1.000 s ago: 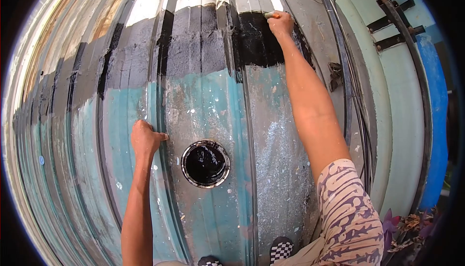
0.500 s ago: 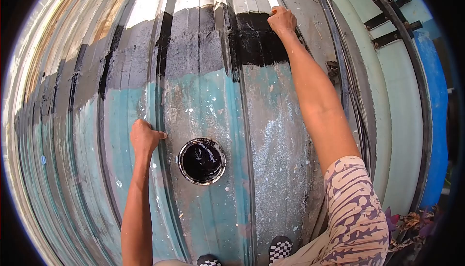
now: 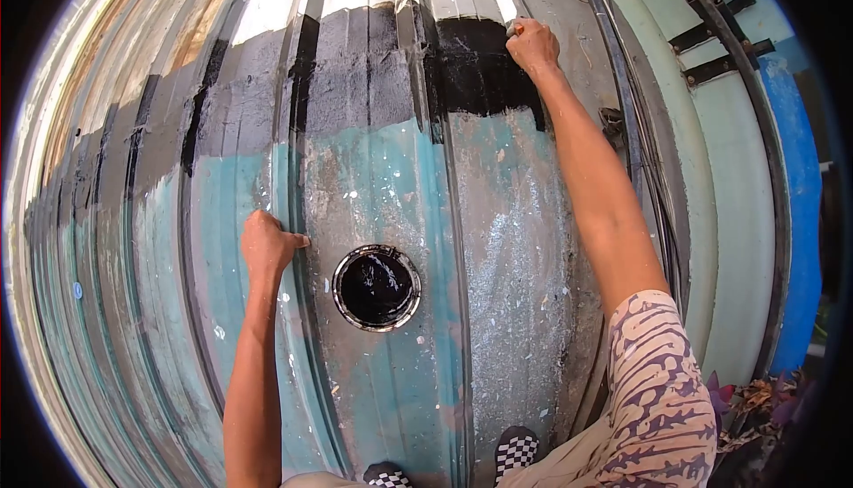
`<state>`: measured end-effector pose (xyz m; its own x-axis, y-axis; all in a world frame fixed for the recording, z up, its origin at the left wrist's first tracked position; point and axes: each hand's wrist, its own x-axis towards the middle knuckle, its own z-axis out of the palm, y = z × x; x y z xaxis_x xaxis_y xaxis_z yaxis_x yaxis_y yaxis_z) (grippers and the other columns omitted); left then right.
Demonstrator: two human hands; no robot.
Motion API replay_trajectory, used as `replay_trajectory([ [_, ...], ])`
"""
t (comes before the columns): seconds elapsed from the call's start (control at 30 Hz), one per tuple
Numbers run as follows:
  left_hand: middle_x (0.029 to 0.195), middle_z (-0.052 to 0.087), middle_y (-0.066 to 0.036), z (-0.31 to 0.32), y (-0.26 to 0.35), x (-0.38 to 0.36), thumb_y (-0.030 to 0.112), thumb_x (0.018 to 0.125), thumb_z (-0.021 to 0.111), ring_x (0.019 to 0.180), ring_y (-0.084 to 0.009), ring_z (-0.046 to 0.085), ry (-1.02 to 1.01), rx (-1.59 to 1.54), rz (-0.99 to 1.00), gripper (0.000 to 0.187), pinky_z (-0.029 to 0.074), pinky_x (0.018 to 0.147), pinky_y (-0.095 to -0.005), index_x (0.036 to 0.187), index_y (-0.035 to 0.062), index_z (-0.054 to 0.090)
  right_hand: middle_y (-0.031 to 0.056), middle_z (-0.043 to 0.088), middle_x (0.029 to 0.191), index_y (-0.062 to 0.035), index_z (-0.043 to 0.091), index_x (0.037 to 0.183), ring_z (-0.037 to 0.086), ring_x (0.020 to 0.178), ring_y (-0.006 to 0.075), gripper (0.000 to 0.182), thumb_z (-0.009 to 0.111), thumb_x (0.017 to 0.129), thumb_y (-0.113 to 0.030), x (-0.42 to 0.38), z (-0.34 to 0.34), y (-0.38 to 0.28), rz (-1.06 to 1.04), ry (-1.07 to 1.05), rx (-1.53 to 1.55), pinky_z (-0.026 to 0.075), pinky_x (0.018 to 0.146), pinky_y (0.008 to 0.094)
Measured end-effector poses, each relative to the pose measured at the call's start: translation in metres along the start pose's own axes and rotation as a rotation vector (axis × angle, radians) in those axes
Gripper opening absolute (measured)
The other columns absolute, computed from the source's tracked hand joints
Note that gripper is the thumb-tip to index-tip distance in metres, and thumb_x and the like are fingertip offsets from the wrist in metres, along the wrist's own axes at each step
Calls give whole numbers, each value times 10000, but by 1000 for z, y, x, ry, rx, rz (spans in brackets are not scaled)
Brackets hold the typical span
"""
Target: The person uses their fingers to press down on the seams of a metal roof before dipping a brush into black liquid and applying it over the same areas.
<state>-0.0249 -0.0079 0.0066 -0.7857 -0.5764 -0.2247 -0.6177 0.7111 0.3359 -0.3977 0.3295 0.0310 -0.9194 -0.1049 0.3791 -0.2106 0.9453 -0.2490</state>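
My right hand [image 3: 535,44] is closed around the handle of a tool, likely a brush, at the right end of a wet black coating band [image 3: 484,66]. Most of the tool is hidden by the fingers. My left hand [image 3: 268,244] rests closed on a raised rib of the corrugated metal roof [image 3: 382,381], thumb pointing right; whether it holds anything is hidden. Right of it stands a round open can [image 3: 377,288] of glossy black liquid. Duller dark grey coating [image 3: 240,101] stretches to the left across the ribs.
Dark cables and a metal bar [image 3: 633,132] run along the roof's right side. Beyond them are a pale green panel [image 3: 737,177], a blue sheet [image 3: 795,221] and rusty brackets [image 3: 711,8]. Plants [image 3: 760,399] grow at lower right. Two checkered shoes [image 3: 515,452] show at the bottom.
My right hand has moved slightly right, and black coating now shows along the rib beside the patch, down its right edge. My left hand stays on the rib.
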Motion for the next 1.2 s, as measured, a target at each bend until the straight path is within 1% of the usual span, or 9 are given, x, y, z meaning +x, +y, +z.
replay_trajectory([
  [0.17,749,631,-221,3,-2,3,154,468,902,698,-395,632,-30,29,-18,401,497,642,-445,634,-61,607,153,712,846,-115,743,900,679,815,351,207,712,728,-224,-24,-28,3,138,-513,707,531,728,377],
  [0.27,767,633,-220,0,0,2,153,466,904,720,-397,638,-67,28,-34,407,501,651,-443,654,-59,612,158,704,809,-108,733,886,674,785,352,171,678,747,-190,-20,-4,41,-3,86,309,524,685,415],
  [0.33,774,636,-221,1,-2,1,152,465,904,722,-399,641,-33,28,-18,403,504,652,-444,653,-59,616,177,687,805,-103,717,847,644,799,400,154,586,768,-127,-51,-27,10,-49,23,150,519,710,440],
  [0.53,805,646,-225,3,-3,1,151,466,902,728,-397,650,-26,31,-25,391,516,650,-448,648,-56,624,102,698,764,-86,729,839,681,742,167,139,707,710,-134,-68,-33,6,-135,-330,819,516,695,293],
  [0.77,831,641,-220,5,-4,0,150,466,900,759,-391,647,-17,8,-18,394,517,678,-448,670,-45,626,183,685,825,-111,719,849,639,787,395,150,616,741,-123,-86,-34,-16,-179,-153,321,512,730,410],
  [0.9,720,611,-209,15,-15,2,161,464,899,670,-377,617,66,-4,49,397,492,632,-444,618,-46,598,20,702,744,-36,704,811,643,730,107,159,738,658,-66,-68,-37,15,81,-415,837,506,698,287],
  [0.97,577,589,-204,13,-14,3,173,455,899,544,-362,597,152,-5,126,405,474,559,-438,536,-52,572,113,694,749,-69,699,805,666,715,250,90,672,723,-91,-57,-47,27,36,-139,435,514,707,349],
  [1.07,852,636,-219,4,-5,2,159,472,902,778,-396,639,-35,-2,-9,410,511,695,-452,691,-46,622,195,665,769,-90,696,805,644,774,384,110,603,753,-113,-72,-47,8,-116,-4,114,507,714,427],
  [1.2,850,639,-217,6,-7,3,165,468,905,779,-394,643,-12,-6,-3,413,513,691,-450,682,-46,622,160,690,780,-92,725,801,676,773,310,123,666,694,-96,-79,-38,-23,-174,-329,579,520,728,356],
])
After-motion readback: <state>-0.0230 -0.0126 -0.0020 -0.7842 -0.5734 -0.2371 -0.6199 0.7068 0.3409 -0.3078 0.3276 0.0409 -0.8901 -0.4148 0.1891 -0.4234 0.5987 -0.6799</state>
